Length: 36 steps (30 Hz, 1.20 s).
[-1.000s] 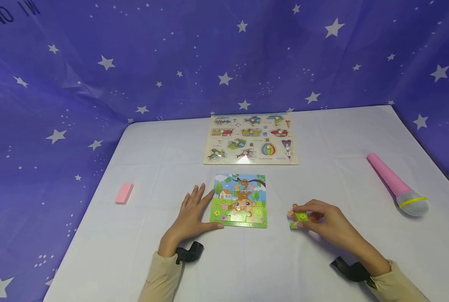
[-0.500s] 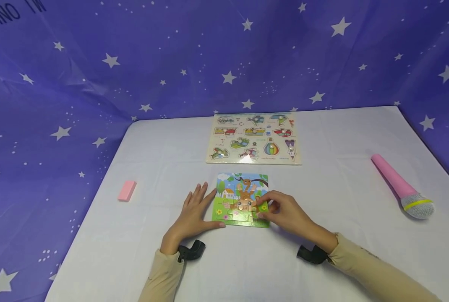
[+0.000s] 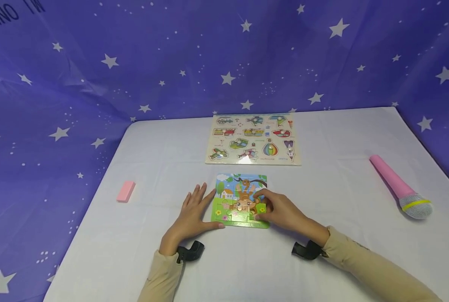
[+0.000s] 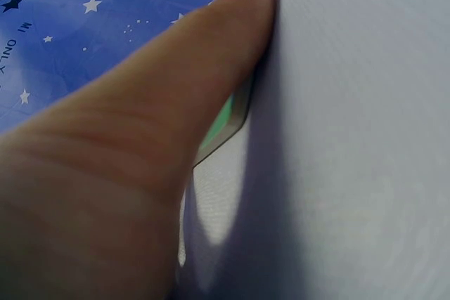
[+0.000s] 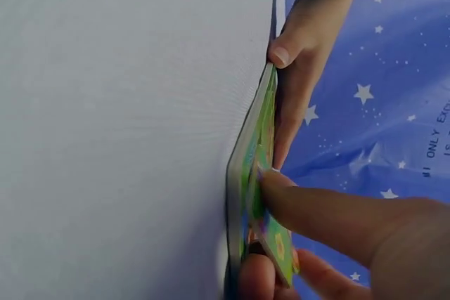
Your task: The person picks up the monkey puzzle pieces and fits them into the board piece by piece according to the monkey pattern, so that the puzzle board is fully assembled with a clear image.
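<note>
A square jigsaw puzzle [image 3: 228, 209] with a monkey picture lies on the white table, nearly filled with pieces. My left hand [image 3: 194, 214] rests at its left side, fingers spread and straight, the thumb touching the lower left edge. In the left wrist view that thumb [image 4: 211, 40] presses against the puzzle board's side. My right hand [image 3: 285, 212] pinches a green puzzle piece [image 3: 261, 208] with a yellow flower between thumb and fingers, over the puzzle's lower right part. In the right wrist view the piece [image 5: 278, 244] is tilted against the board [image 5: 239, 159].
Behind the puzzle lies a wooden vehicle peg puzzle [image 3: 252, 140]. A pink block [image 3: 126, 191] is on the left of the table [image 3: 164, 155]. Off to the right is a pink toy microphone [image 3: 400, 186]. A purple starry cloth [image 3: 194, 54] hangs around the table's back and sides.
My right hand has carried the flower piece leftward from the bare table to the puzzle's lower right, shifting slightly since half a second ago. The left hand stays at the puzzle's left side.
</note>
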### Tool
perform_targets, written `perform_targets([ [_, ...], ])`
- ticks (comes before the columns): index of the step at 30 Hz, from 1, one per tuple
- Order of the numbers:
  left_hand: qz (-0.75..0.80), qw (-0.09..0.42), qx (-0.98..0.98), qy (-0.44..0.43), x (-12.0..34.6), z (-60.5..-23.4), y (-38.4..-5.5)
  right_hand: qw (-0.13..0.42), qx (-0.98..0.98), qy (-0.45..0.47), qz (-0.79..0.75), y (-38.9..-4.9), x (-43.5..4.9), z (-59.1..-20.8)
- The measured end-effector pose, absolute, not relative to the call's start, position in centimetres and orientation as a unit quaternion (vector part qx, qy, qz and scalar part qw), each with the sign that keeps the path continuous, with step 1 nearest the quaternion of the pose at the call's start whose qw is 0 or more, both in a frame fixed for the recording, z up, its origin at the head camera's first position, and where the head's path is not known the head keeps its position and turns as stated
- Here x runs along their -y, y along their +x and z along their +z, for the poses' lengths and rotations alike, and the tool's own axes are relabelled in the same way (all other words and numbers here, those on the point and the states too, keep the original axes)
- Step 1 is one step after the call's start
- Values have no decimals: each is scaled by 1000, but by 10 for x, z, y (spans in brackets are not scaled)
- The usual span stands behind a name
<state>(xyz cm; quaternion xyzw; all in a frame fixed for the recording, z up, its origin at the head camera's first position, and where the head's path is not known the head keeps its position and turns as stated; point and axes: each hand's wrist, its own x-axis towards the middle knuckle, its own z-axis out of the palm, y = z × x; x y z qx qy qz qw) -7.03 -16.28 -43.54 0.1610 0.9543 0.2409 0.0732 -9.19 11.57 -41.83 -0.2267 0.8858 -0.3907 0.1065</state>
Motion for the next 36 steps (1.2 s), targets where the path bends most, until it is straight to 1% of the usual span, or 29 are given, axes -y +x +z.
perform_targets([
  [6, 235, 75, -956, 160, 163, -436, -70, 84, -908, -232, -340, -87, -111, -418],
  [11, 242, 76, -954, 160, 163, -436, -70, 47, -928, -226, -293, -85, -108, -420],
  [16, 242, 75, -954, 160, 163, -436, -69, 13, -925, -256, -280, -84, -108, -422],
  [28, 243, 76, -954, 158, 164, -436, -69, 38, -934, -286, -210, -77, -110, -423],
  [33, 243, 79, -954, 158, 164, -436, -70, 66, -936, -302, -170, -70, -112, -424],
  [36, 242, 81, -954, 158, 163, -436, -71, 73, -935, -303, -169, -68, -113, -424],
])
